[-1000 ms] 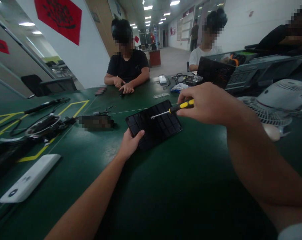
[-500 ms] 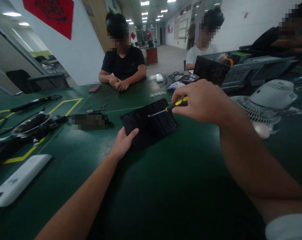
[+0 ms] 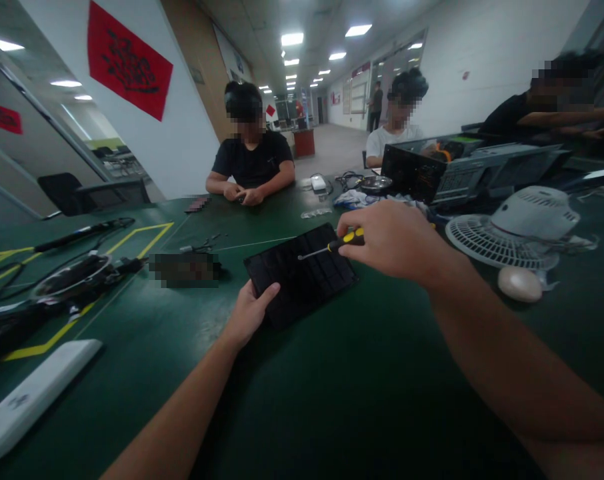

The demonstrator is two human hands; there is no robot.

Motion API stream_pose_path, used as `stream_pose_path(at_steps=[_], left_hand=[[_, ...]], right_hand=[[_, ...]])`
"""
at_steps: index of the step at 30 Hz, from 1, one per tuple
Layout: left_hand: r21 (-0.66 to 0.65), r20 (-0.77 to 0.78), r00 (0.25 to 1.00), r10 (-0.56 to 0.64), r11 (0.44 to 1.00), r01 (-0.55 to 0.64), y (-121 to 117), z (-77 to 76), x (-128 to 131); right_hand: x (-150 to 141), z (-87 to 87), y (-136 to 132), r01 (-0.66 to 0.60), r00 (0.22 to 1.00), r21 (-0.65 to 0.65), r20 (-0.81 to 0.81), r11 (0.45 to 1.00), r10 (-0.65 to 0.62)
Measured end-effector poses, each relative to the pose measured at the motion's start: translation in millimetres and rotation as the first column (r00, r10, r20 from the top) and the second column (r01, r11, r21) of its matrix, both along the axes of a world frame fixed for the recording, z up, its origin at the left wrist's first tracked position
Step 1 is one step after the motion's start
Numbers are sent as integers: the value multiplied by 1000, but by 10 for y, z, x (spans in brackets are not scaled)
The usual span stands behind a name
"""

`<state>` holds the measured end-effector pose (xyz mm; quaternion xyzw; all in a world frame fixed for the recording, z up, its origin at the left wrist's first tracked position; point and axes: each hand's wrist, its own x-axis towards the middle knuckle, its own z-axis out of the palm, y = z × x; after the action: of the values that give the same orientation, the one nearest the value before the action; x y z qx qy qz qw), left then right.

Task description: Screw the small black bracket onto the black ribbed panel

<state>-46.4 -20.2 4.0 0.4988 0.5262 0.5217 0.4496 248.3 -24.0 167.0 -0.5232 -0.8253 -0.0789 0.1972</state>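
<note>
A flat black rectangular panel (image 3: 307, 287), perhaps a small solar panel, is held tilted over the green table. My left hand (image 3: 252, 308) grips its near left corner, thumb on top and the fingers hidden underneath. In my right hand (image 3: 387, 237) is a screwdriver (image 3: 349, 239) with a black and yellow handle, its fingers closed round the grip. The screwdriver's metal shaft points left over the panel, and a small round silvery piece, perhaps a screw, shows at its tip. Whether the tip touches the panel I cannot tell.
On the green table (image 3: 292, 413), a white fan (image 3: 502, 233) and a pale computer mouse-like object (image 3: 520, 285) lie right. Behind stands an opened computer case (image 3: 417, 173). Left are a white power bank-like slab (image 3: 37, 400) and black cabled gear (image 3: 77, 270). People sit across.
The view has tilted upward, so everything sits lower in the picture. My right hand has shifted slightly left relative to the panel; both hands keep their hold.
</note>
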Motion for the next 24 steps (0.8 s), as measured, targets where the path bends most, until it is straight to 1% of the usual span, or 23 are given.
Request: stream_pose_path(at_steps=[5, 13, 24], left_hand=[[-11, 20, 1000, 1, 1000, -1, 10, -5, -2], [0, 3, 1000, 12, 1000, -12, 6, -12, 7], [25, -42, 999, 2, 1000, -1, 7, 11, 11]], right_hand=[[-57, -30, 17, 25, 1000, -9, 10, 1000, -25], [-124, -54, -13, 40, 999, -6, 23, 999, -40], [-97, -100, 30, -7, 1000, -21, 0, 1000, 7]])
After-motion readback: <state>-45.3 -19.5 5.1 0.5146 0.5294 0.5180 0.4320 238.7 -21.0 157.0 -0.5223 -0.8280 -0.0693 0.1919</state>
